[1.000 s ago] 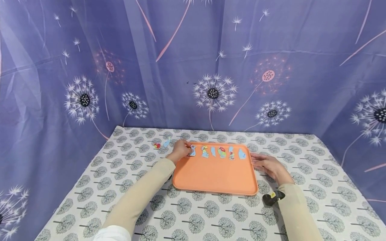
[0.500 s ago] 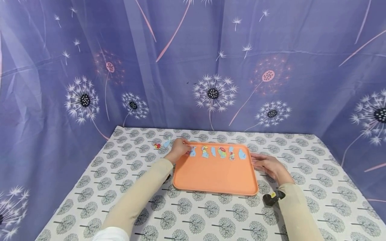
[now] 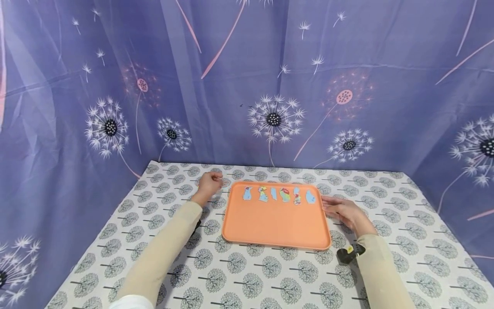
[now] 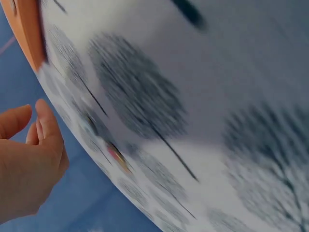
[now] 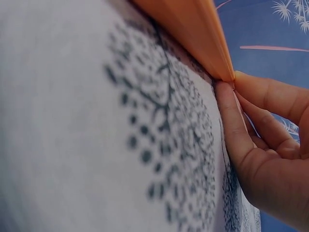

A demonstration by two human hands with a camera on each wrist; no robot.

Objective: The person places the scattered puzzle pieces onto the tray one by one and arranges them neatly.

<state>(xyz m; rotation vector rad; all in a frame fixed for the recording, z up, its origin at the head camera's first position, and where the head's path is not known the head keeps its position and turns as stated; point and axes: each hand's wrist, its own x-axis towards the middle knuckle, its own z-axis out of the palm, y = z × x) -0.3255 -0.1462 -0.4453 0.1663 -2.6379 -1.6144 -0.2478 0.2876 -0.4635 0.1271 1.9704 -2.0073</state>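
My left hand [image 3: 210, 184] hovers past the tray's far left corner, with nothing held. In the left wrist view its thumb and fingertips stand apart, close above the cloth. A blurred red and yellow puzzle piece [image 4: 117, 157] lies on the cloth beyond it; in the head view the hand covers that spot. At the orange tray's [image 3: 275, 225] right side, my right hand [image 3: 343, 210] holds the rim between thumb and forefinger tips. Several flat, irregular puzzle pieces [image 3: 285, 195] in blue, red and yellow lie in a row along the tray's far edge, the leftmost piece [image 3: 247, 194] being mostly blue.
A white cloth [image 3: 251, 285] printed with grey trees covers the table. Purple dandelion curtains [image 3: 216, 98] hang behind its far edge and at both sides. A black wrist device [image 3: 349, 254] sits on the right forearm.
My left hand has let go of the leftmost piece on the tray and moved left, over the loose pieces on the cloth. The right hand stays at the rim.
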